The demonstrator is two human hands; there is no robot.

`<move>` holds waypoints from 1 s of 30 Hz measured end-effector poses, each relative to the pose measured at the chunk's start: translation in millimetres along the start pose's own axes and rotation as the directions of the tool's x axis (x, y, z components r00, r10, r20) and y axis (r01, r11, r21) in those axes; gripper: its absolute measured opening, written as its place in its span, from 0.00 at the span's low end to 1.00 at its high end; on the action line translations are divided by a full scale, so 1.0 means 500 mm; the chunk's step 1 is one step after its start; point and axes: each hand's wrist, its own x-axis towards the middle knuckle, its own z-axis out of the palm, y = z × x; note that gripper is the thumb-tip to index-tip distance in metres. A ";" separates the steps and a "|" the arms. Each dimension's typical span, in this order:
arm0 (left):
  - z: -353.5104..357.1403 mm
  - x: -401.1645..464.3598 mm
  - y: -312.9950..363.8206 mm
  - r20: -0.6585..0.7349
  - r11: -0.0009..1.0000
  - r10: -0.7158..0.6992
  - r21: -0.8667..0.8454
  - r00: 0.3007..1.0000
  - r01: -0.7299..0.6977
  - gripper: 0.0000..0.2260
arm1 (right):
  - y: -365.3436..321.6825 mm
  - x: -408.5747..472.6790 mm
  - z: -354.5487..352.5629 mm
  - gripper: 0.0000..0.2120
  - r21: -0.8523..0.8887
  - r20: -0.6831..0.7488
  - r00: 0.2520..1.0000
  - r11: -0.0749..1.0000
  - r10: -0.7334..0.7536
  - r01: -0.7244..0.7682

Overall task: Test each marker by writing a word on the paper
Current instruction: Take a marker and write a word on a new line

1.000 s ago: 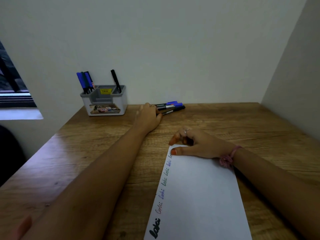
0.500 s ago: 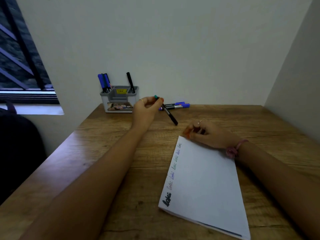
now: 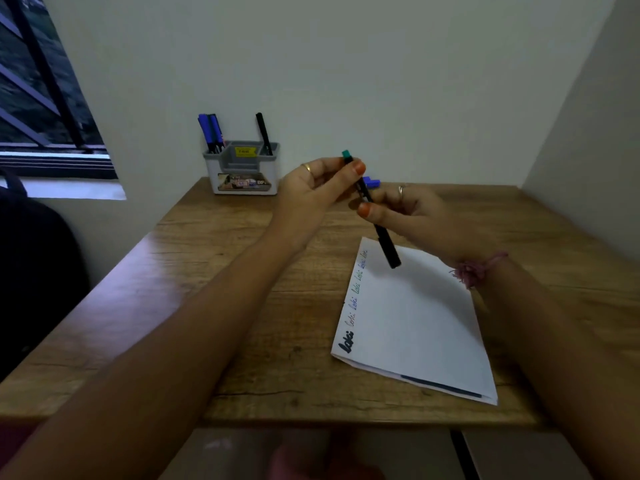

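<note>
A thin black marker (image 3: 385,239) with a green end hangs slanted in the air above the far corner of the white paper (image 3: 415,323). My left hand (image 3: 311,192) pinches its upper part just under the green end. My right hand (image 3: 412,216) grips its middle between thumb and fingers. Its lower end points down toward the paper. Several small words run along the paper's left edge, with one bold black word nearest me. Blue markers (image 3: 372,182) lie on the desk behind my hands, mostly hidden.
A grey and white pen holder (image 3: 242,171) stands at the back left of the wooden desk (image 3: 214,306) with two blue markers and one black one upright in it. Walls close in behind and to the right. A window is at far left.
My left hand lifted the black marker from the pile at the back and carried it toward me. My right hand left the paper's corner and took hold of the marker's middle.
</note>
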 end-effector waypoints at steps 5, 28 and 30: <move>0.010 -0.006 -0.013 0.163 0.963 -0.234 0.174 0.958 0.206 0.14 | 0.009 0.005 0.018 0.10 0.085 -0.023 1.000 0.996 -0.020 0.022; 0.022 -0.028 -0.006 0.476 0.858 -0.511 0.323 0.715 0.399 0.31 | 0.004 -0.008 0.005 0.12 0.527 -0.236 0.959 0.850 0.155 -0.008; -0.017 -0.008 -0.009 0.456 0.809 -0.585 0.388 0.670 0.442 0.41 | 0.007 -0.009 -0.010 0.11 0.546 -0.239 0.950 0.837 0.203 -0.041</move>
